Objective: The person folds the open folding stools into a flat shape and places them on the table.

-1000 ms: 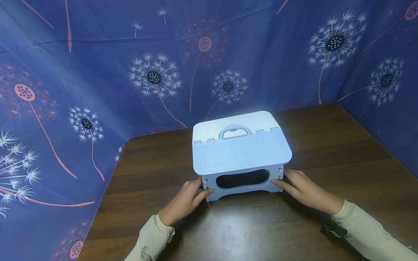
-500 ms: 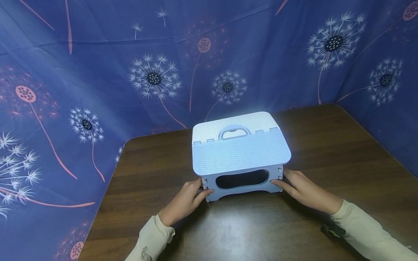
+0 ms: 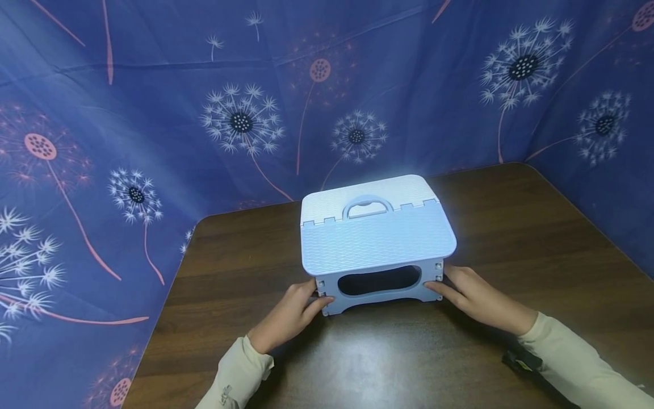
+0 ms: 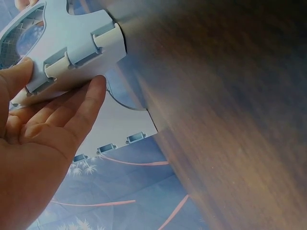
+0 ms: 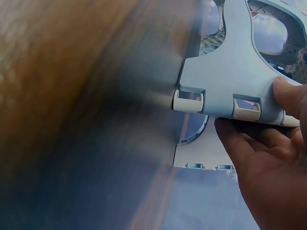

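Stool (image 3: 378, 241) stands upright on the table (image 3: 214, 278), off view centre toward 4 o'clock. Nothing has visibly shifted in the last second: your left hand (image 3: 286, 318), at its 8 o'clock, and right hand (image 3: 477, 298), at its 4 o'clock, keep pinching its legs, thumbs in front, suggesting a steady hold.

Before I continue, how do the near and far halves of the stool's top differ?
The near half is light blue; the far half looks white. The near half fills more of the head view than the far half. The handle starts at the near half's edge, its arch showing against the far half. Both have rounded outer corners.
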Action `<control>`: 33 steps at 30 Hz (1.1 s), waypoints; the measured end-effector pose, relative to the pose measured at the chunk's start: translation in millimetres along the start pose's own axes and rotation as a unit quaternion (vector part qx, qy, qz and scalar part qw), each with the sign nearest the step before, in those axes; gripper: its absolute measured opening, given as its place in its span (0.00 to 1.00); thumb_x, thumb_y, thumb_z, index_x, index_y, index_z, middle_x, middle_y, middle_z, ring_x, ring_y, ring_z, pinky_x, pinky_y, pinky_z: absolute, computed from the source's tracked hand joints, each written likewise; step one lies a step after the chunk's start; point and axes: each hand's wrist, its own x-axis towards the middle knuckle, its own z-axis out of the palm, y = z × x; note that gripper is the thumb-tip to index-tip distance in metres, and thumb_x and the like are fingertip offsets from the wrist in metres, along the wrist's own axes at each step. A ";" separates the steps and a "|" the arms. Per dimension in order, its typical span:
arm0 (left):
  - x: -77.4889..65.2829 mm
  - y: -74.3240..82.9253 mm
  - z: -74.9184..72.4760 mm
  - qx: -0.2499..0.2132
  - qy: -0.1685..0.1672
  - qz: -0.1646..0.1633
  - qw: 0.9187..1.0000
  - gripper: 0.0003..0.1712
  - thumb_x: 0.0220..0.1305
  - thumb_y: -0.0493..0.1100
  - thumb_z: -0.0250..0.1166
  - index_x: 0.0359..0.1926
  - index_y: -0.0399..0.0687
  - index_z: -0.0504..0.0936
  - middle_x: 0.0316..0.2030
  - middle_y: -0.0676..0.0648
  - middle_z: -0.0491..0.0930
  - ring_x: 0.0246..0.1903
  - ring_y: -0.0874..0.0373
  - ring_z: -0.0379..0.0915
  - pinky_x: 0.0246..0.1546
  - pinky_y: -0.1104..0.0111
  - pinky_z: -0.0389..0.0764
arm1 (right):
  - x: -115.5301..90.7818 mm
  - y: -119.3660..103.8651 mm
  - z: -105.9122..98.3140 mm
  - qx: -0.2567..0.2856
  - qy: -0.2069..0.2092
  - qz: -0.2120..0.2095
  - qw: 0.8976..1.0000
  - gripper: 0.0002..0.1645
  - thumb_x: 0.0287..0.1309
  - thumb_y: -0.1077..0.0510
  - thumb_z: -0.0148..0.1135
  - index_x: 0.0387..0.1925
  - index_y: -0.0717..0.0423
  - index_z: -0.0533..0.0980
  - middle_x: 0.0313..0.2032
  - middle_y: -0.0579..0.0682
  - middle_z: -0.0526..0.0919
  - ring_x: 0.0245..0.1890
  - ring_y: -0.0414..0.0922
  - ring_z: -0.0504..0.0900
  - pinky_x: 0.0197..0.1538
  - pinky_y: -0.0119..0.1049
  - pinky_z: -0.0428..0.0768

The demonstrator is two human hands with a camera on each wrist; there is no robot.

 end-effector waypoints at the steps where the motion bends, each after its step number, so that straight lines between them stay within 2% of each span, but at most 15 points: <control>1: 0.1 0.0 -0.2 0.000 0.000 0.001 1.000 0.22 0.74 0.47 0.58 0.64 0.52 0.67 0.29 0.56 0.75 0.28 0.66 0.71 0.30 0.72 0.77 | 0.1 0.3 0.0 0.001 -0.001 0.003 1.000 0.34 0.69 0.63 0.60 0.72 0.63 0.59 0.61 0.57 0.76 0.42 0.36 0.76 0.41 0.30 0.78; 6: 1.7 -0.1 0.2 0.003 0.001 0.005 1.000 0.15 0.74 0.48 0.58 0.58 0.51 0.71 0.28 0.56 0.74 0.27 0.66 0.70 0.30 0.72 0.77 | 0.5 1.2 -1.1 0.003 -0.004 0.000 1.000 0.35 0.69 0.62 0.61 0.71 0.62 0.59 0.58 0.55 0.78 0.41 0.36 0.76 0.39 0.29 0.77; 12: 1.7 -0.4 0.6 0.006 -0.001 0.000 1.000 0.18 0.75 0.49 0.58 0.60 0.50 0.70 0.29 0.59 0.73 0.29 0.67 0.71 0.31 0.72 0.77 | 0.0 -0.9 -4.1 -0.013 -0.007 0.006 1.000 0.37 0.69 0.61 0.61 0.73 0.62 0.57 0.63 0.58 0.75 0.51 0.35 0.77 0.50 0.32 0.80; 17: 1.9 -0.9 0.1 0.008 0.000 0.000 1.000 0.17 0.74 0.49 0.58 0.59 0.50 0.71 0.29 0.57 0.74 0.29 0.66 0.71 0.31 0.72 0.77 | 0.2 -1.7 -4.4 -0.006 -0.008 0.005 1.000 0.37 0.69 0.61 0.60 0.73 0.62 0.57 0.63 0.58 0.75 0.49 0.35 0.77 0.49 0.32 0.80; 24: 3.0 -1.7 1.2 0.010 -0.003 -0.001 1.000 0.09 0.74 0.49 0.58 0.48 0.51 0.73 0.26 0.59 0.70 0.26 0.68 0.68 0.29 0.73 0.76 | -0.6 -0.8 -4.2 -0.005 -0.009 0.007 1.000 0.40 0.69 0.61 0.60 0.75 0.60 0.53 0.65 0.59 0.73 0.51 0.35 0.77 0.51 0.30 0.79; 28: 3.3 -1.6 0.6 0.011 -0.003 0.000 1.000 0.08 0.74 0.49 0.58 0.46 0.51 0.72 0.25 0.59 0.69 0.24 0.68 0.67 0.27 0.73 0.75 | -0.4 -0.3 -4.0 -0.001 -0.009 0.006 1.000 0.39 0.69 0.61 0.60 0.75 0.60 0.54 0.65 0.59 0.73 0.51 0.35 0.76 0.51 0.29 0.79; 33: 3.4 -1.5 -1.0 0.007 -0.008 -0.003 1.000 0.12 0.74 0.49 0.58 0.52 0.51 0.72 0.25 0.58 0.68 0.23 0.69 0.64 0.26 0.73 0.74 | -0.3 -0.1 -4.2 0.000 -0.008 0.011 1.000 0.40 0.69 0.61 0.61 0.75 0.59 0.53 0.65 0.59 0.72 0.54 0.35 0.76 0.54 0.26 0.76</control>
